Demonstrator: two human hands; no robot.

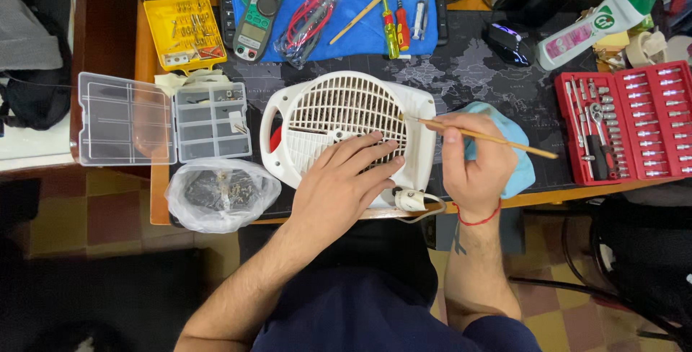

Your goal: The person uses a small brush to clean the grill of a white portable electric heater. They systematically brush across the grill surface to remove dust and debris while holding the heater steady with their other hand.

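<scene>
Under the left hand (pixel 344 179), fingers spread flat, lies the white fan heater (pixel 346 132); the right hand (pixel 472 157) pinches a thin brush (pixel 483 136), tip leftward against the grille.

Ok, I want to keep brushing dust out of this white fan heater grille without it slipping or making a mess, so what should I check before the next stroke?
1. Heater steadied: left hand lies flat on the fan heater grille. Ok.
2. Brush grip: right hand pinches the thin wooden brush, its tip at the grille's right edge. Ok.
3. Heater fully on the desk: its lower edge sits at the desk's front rim. Not ok.
4. Unplugged: the far end of the cord is out of sight. Cannot tell.
5. Cloth handy: blue cloth lies under the right hand. Ok.
6. Parts box beside the heater stands open to dust. Not ok.
</scene>
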